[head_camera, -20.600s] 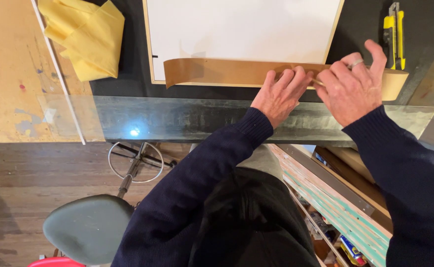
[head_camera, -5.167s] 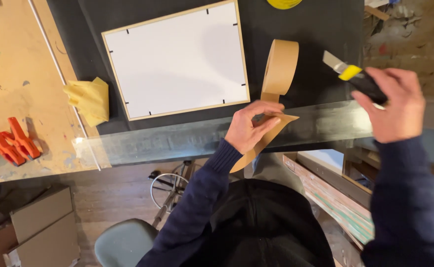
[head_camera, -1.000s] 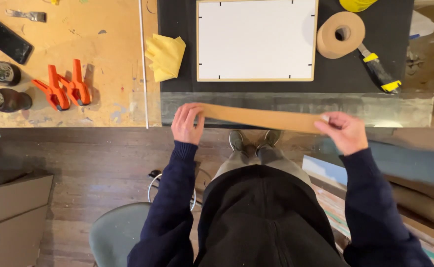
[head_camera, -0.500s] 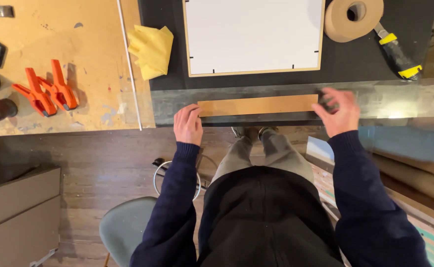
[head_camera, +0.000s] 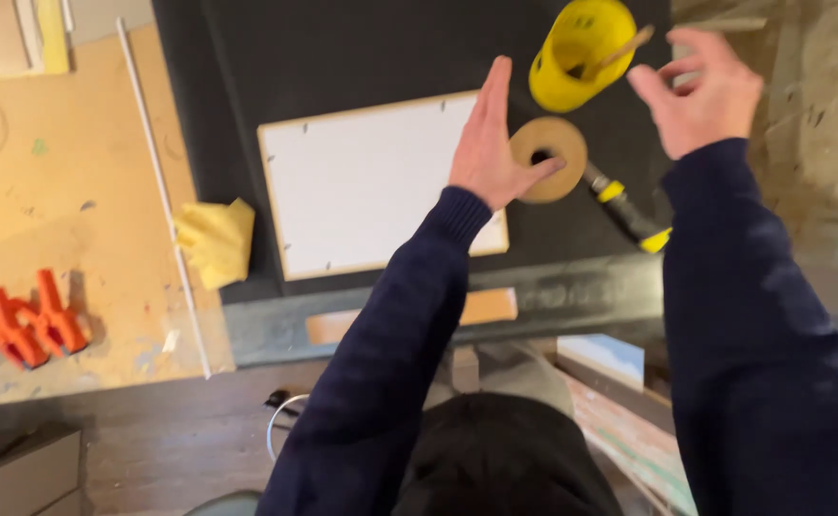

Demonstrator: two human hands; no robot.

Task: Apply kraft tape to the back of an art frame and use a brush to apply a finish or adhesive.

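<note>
While the right hand (head_camera: 710, 91) hovers empty, fingers spread, just right of the yellow cup (head_camera: 580, 55), the left hand (head_camera: 492, 143) lies flat, fingers together, thumb seemingly touching the tape roll (head_camera: 549, 159) below that cup.

Matt brown paper tape roll (head_camera: 548, 159); glossy yellow plastic cup (head_camera: 581, 53).

Panel (head_camera: 362, 186): flat on mat (head_camera: 362, 48), centre of counter (head_camera: 65, 229).
Tape roll (head_camera: 560, 177): just right of panel, under left hand (head_camera: 491, 143).
Cup (head_camera: 580, 53): behind roll.
Knife (head_camera: 629, 212): right of roll.
Right hand (head_camera: 710, 86): above mat, right of cup.
Tape strip (head_camera: 481, 308): front edge.
Cloth (head_camera: 216, 239), clamps (head_camera: 27, 320): left of panel.
</note>
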